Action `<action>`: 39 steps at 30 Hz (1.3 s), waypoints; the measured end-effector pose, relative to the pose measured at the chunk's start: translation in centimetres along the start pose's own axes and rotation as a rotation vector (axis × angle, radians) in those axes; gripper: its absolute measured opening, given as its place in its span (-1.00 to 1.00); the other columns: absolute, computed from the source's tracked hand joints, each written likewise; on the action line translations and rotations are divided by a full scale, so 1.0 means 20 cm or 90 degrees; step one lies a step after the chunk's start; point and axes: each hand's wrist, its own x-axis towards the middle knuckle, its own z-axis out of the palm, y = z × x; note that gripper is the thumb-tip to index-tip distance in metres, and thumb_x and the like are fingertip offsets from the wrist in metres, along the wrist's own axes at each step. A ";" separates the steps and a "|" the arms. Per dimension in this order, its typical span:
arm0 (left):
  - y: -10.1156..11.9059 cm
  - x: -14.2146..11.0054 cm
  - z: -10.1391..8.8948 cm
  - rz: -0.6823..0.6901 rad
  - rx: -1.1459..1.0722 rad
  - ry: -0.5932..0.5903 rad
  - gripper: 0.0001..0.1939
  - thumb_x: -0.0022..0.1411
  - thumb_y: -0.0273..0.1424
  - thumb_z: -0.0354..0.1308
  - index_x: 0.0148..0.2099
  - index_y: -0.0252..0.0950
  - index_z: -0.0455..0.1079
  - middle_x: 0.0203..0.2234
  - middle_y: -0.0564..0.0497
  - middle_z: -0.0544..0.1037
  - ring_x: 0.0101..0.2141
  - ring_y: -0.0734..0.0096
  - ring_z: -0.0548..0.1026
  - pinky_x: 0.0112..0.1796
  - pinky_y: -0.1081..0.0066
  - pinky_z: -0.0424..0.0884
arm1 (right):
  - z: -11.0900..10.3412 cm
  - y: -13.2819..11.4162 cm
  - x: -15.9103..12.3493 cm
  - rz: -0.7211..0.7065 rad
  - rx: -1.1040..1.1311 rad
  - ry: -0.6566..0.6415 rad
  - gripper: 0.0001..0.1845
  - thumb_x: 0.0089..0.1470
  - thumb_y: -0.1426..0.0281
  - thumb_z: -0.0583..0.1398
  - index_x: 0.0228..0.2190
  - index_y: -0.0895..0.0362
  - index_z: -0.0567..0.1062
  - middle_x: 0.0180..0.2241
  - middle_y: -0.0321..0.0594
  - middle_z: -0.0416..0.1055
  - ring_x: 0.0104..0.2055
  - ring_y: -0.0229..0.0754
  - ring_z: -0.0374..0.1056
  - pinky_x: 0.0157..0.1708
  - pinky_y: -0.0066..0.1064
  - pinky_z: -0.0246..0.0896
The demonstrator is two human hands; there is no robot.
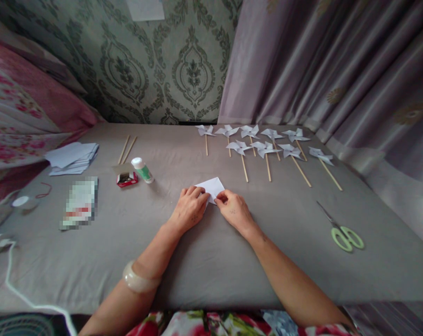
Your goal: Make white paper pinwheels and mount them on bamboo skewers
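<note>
A folded white paper sheet (213, 186) lies on the grey cloth-covered surface (204, 261) in front of me. My left hand (190, 207) rests on the paper's left part, fingers curled down and pressing it. My right hand (234, 211) pinches the paper's near right edge between thumb and fingers. Both hands sit close together, almost touching. A pale bangle (139, 280) circles my left wrist.
Several white paper pinwheels on wooden sticks (265, 149) lie at the back right. Green scissors (344, 235) lie at the right. A glue bottle (143, 169), a small red box (126, 178), two sticks (126, 149), a paper stack (73, 157) and a blurred packet (80, 203) lie at the left.
</note>
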 end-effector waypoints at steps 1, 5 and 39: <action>0.00 0.00 0.00 0.000 0.000 -0.001 -0.74 0.30 -0.41 -0.05 -0.06 -0.24 0.41 -0.15 -0.10 0.48 -0.14 0.22 0.35 -0.18 0.25 0.22 | 0.00 0.00 0.00 0.002 0.002 0.000 -0.88 0.05 0.38 0.19 -0.33 0.10 0.51 -0.34 -0.19 0.55 -0.33 -0.19 0.45 -0.27 -0.43 0.24; 0.00 -0.01 0.01 0.000 0.002 0.002 -0.71 0.29 -0.43 -0.06 -0.02 -0.20 0.41 -0.14 -0.11 0.46 -0.14 0.22 0.35 -0.18 0.25 0.22 | 0.00 0.00 0.01 0.008 0.014 -0.006 -0.87 0.05 0.39 0.19 -0.32 0.11 0.51 -0.35 -0.19 0.55 -0.33 -0.20 0.45 -0.29 -0.45 0.24; 0.02 0.00 -0.02 -0.007 -0.017 -0.038 -0.69 0.28 -0.44 -0.05 -0.02 -0.13 0.44 -0.13 -0.13 0.41 -0.10 0.19 0.32 -0.15 0.21 0.21 | 0.00 0.00 0.03 0.010 -0.014 -0.006 -0.88 0.04 0.35 0.19 -0.36 0.12 0.50 -0.39 -0.19 0.54 -0.33 -0.18 0.45 -0.33 -0.44 0.22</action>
